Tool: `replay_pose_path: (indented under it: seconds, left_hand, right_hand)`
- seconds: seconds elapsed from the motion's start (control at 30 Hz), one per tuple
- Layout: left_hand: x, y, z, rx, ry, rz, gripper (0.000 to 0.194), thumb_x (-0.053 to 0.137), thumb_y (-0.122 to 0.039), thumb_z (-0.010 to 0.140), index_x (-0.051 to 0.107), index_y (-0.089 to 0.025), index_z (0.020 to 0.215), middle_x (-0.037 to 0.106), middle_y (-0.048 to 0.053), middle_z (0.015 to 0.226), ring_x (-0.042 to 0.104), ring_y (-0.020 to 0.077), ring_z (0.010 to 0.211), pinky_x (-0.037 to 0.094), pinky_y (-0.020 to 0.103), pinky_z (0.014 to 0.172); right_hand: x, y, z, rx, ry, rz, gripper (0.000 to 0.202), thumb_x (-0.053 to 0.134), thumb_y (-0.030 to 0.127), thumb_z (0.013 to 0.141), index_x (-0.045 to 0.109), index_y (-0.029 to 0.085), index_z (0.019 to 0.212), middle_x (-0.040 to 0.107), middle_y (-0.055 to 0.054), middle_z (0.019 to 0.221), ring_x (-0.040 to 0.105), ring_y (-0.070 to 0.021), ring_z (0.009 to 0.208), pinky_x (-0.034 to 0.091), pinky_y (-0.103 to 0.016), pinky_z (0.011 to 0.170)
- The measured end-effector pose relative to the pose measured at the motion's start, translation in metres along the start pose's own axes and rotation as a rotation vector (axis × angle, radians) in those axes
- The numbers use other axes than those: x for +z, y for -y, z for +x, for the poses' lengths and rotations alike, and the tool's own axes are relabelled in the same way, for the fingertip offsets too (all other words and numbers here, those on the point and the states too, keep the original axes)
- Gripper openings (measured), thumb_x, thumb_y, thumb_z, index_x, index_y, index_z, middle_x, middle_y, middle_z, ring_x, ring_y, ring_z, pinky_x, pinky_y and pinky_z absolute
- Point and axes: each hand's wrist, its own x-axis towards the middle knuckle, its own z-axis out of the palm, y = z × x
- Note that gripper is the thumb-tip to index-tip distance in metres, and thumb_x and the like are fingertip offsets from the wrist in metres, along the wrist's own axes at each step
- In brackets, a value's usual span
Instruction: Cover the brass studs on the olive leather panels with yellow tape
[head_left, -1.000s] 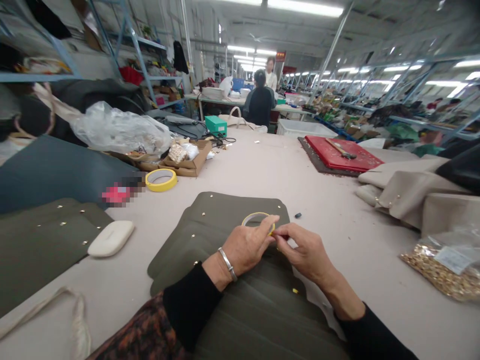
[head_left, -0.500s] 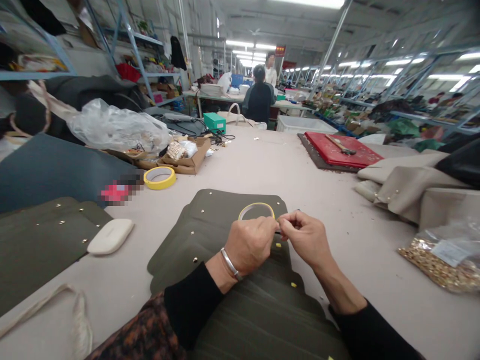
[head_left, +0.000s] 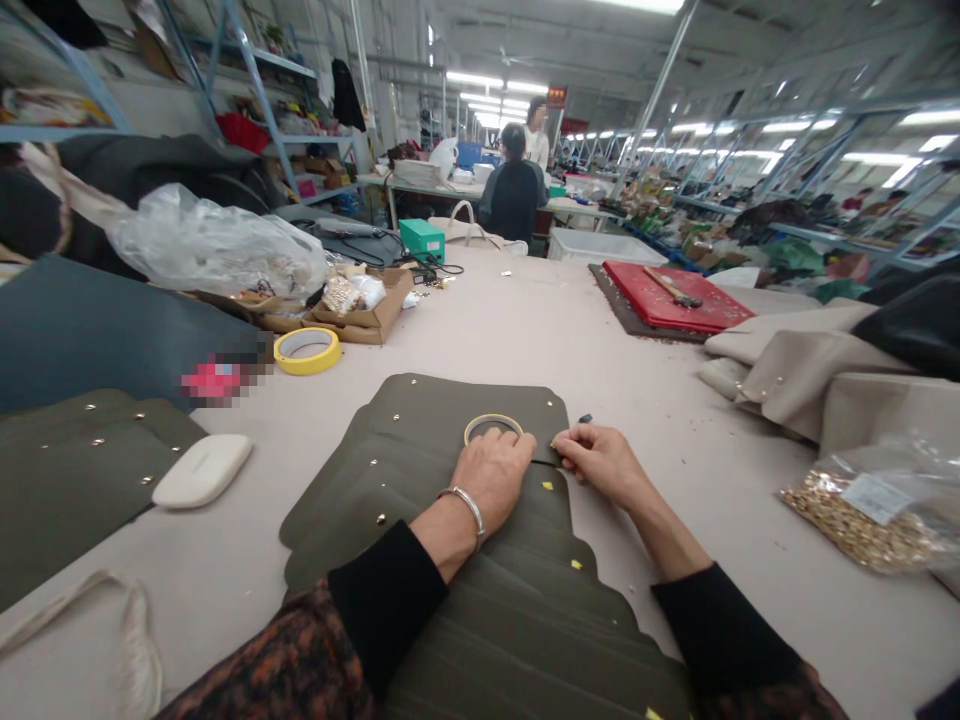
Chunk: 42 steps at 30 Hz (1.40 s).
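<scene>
Right of hands (head_left: 604, 462), bag (head_left: 926, 462) (clear), golden pieces (head_left: 836, 517) inside

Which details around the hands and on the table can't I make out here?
All in the head view:
- Tape roll, near side: hidden by the left hand.
- Yellow bit at the right hand: shape too small.
- Green panels: cut off by the bottom edge.
- Bag label: print blurred.
</scene>
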Motion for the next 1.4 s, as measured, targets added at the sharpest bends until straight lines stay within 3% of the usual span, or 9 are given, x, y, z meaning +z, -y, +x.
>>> replay_pose_path:
  seconds: [0.2,0.37,0.53,0.67,0.77,0.87,1.17,1.3,1.4]
  left_hand:
    - [0.000,0.000,0.001,-0.001,0.009,-0.014,0.016,0.039,-0.021,0.093,0.055,-0.018,0.096,0.061,0.008,0.091,0.055,0.0219,0.086,0.045,0.034,0.074]
    - [0.000,0.001,0.003,-0.004,-0.004,-0.023,0.016,0.039,-0.021,0.093,0.054,-0.018,0.095,0.062,0.007,0.090,0.056,0.0219,0.085,0.044,0.034,0.074]
    - [-0.001,0.003,0.003,-0.019,-0.007,-0.061,0.016,0.039,-0.021,0.093,0.054,-0.019,0.095,0.063,0.006,0.092,0.056,0.0213,0.085,0.045,0.033,0.072]
    - [0.001,0.005,0.003,-0.015,-0.028,-0.077,0.015,0.039,-0.022,0.093,0.054,-0.019,0.095,0.062,0.006,0.091,0.056,0.0206,0.084,0.044,0.032,0.073]
    - [0.003,0.006,0.004,-0.005,-0.038,-0.074,0.015,0.038,-0.022,0.093,0.054,-0.019,0.094,0.062,0.006,0.090,0.056,0.0208,0.083,0.044,0.033,0.073]
    - [0.005,0.007,0.005,0.011,-0.046,-0.076,0.015,0.039,-0.021,0.093,0.053,-0.019,0.094,0.062,0.006,0.089,0.056,0.0214,0.083,0.044,0.034,0.073]
    - [-0.003,0.016,0.005,0.040,-0.176,-0.302,0.012,0.039,-0.019,0.093,0.050,-0.018,0.089,0.059,0.003,0.085,0.055,0.0175,0.081,0.044,0.029,0.074]
    - [-0.007,0.019,0.003,0.106,-0.292,-0.374,0.016,0.035,-0.019,0.094,0.049,-0.018,0.087,0.056,0.002,0.085,0.053,0.0156,0.082,0.043,0.027,0.079]
    - [-0.005,0.021,0.002,0.111,-0.277,-0.360,0.014,0.036,-0.019,0.094,0.049,-0.019,0.087,0.056,0.002,0.085,0.053,0.0150,0.081,0.043,0.026,0.077]
  right_hand:
    - [0.001,0.003,0.001,-0.209,-0.111,-0.319,0.018,0.053,0.026,0.074,0.068,0.018,0.068,0.066,0.000,0.060,0.060,-0.0141,0.057,0.042,-0.024,0.057]
    - [0.006,-0.007,0.006,-0.177,-0.095,-0.312,0.015,0.055,0.029,0.079,0.066,0.019,0.081,0.064,0.001,0.057,0.058,-0.0129,0.049,0.042,-0.023,0.052]
    - [-0.006,-0.016,0.006,-0.069,-0.149,-0.166,0.038,0.056,0.041,0.082,0.060,0.015,0.110,0.061,0.003,0.052,0.054,-0.0137,0.042,0.041,-0.025,0.047]
    - [-0.017,-0.016,-0.001,-0.301,-0.290,-0.142,0.026,0.056,0.037,0.082,0.066,0.016,0.093,0.069,-0.005,0.078,0.062,-0.0169,0.068,0.048,-0.029,0.064]
    - [-0.013,-0.012,-0.003,-0.506,-0.219,-0.306,0.017,0.053,0.027,0.085,0.068,0.017,0.085,0.069,-0.006,0.084,0.062,-0.0172,0.075,0.047,-0.030,0.072]
    - [-0.003,-0.010,0.001,-0.573,-0.147,-0.465,0.019,0.050,0.021,0.086,0.068,0.017,0.087,0.068,-0.007,0.084,0.062,-0.0176,0.078,0.046,-0.030,0.074]
    - [0.002,-0.001,0.012,-0.236,-0.122,-0.402,0.017,0.056,0.024,0.080,0.072,0.020,0.081,0.072,-0.003,0.079,0.065,-0.0169,0.073,0.045,-0.026,0.068]
    - [-0.005,0.009,0.004,-0.192,0.043,-0.352,0.016,0.057,0.026,0.076,0.072,0.019,0.074,0.070,-0.001,0.070,0.061,-0.0148,0.065,0.041,-0.024,0.059]
    - [-0.011,0.013,-0.003,-0.151,0.223,-0.298,0.015,0.058,0.026,0.072,0.070,0.017,0.067,0.065,0.000,0.061,0.055,-0.0125,0.057,0.036,-0.022,0.051]
